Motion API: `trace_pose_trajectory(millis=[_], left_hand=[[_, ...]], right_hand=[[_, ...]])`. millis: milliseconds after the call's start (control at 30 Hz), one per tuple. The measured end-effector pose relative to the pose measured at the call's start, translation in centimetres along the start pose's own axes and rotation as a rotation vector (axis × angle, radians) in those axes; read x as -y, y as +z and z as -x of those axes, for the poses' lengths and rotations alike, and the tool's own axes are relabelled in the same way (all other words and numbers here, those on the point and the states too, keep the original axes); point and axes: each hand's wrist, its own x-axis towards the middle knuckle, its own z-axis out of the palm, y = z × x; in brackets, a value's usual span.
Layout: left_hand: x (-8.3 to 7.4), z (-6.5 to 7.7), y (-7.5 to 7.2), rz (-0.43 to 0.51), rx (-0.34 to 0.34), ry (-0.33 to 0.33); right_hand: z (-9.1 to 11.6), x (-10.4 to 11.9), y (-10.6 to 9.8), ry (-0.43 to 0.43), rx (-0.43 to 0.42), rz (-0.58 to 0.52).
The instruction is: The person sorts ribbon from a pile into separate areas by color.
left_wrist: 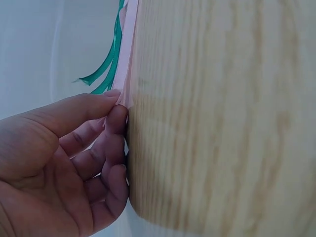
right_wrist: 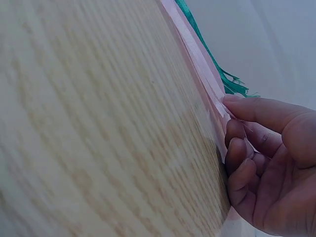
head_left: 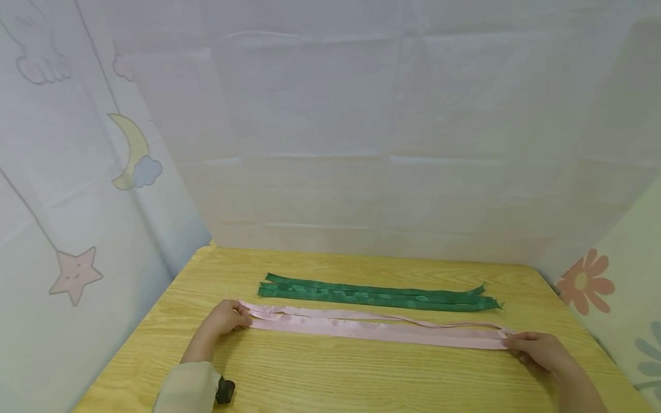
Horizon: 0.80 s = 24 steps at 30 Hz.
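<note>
Lengths of pink ribbon (head_left: 361, 329) stretch from side to side over the wooden table, the front strip flat and a back strip slightly twisted toward the right. My left hand (head_left: 227, 317) pinches their left end between thumb and forefinger; the left wrist view shows the pink ribbon (left_wrist: 126, 54) running up from the fingertips. At the other end my right hand (head_left: 539, 350) pinches the ribbon the same way, its thumb on top and the other fingers curled beneath. Behind lie strips of green ribbon (head_left: 372, 296), side by side with frayed ends, touched by neither hand.
The yellow wood-grain table (head_left: 330, 378) is bordered at the back by a pale creased sheet (head_left: 310, 189). Printed sheets stand at both sides, with a moon (head_left: 135, 140) and a star at left and a flower (head_left: 582, 281) at right. A small black object (head_left: 225, 390) sits by the left sleeve.
</note>
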Motion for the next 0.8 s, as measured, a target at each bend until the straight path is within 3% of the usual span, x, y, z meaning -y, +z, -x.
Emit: trace_pose_trajectory(millis=[400, 800], left_hand=[[-0.17, 0.54, -0.31, 0.014, 0.018, -0.009], [0.17, 0.23, -0.74, 0.006, 0.088, 0.025]], right_hand=[[-0.15, -0.23, 0.35, -0.002, -0.007, 0.014], [-0.2, -0.55, 0.57, -0.003, -0.069, 0.052]])
